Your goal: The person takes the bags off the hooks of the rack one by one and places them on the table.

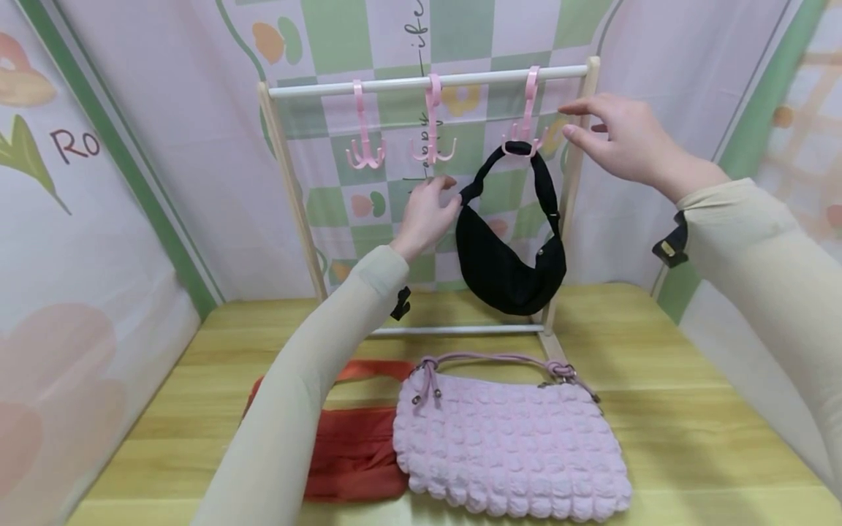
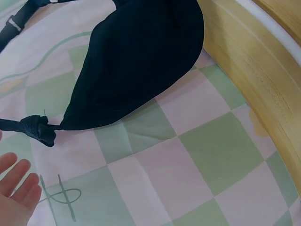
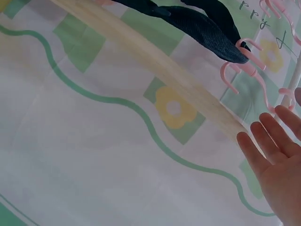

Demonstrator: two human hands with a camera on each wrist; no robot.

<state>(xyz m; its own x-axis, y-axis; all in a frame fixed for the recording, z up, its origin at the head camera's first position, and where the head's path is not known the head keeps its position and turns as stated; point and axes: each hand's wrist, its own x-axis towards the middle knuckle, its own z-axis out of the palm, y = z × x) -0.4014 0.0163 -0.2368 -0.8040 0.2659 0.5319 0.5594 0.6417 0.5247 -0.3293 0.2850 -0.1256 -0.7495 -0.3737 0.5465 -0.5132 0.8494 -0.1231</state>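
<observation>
A black shoulder bag [image 1: 509, 267] hangs by its strap from the right-hand pink hook [image 1: 526, 131] on the rack. My left hand [image 1: 427, 215] is just left of the bag's strap, fingers loosely bent; in the left wrist view its fingers [image 2: 21, 176] are spread below the strap's knot and hold nothing. To the right of the hook, beside the rack's post, my right hand [image 1: 625, 139] is raised with nothing in it. The right wrist view shows its fingers [image 3: 270, 141] extended, apart from the strap [image 3: 207, 33].
Two more pink hooks, the left one [image 1: 365, 139] and the middle one [image 1: 433, 128], hang from the white rail [image 1: 395, 85]. On the wooden table [image 1: 177, 409] lie a pink puffy handbag [image 1: 513, 446] and a red bag [image 1: 358, 453], partly hidden by my left forearm.
</observation>
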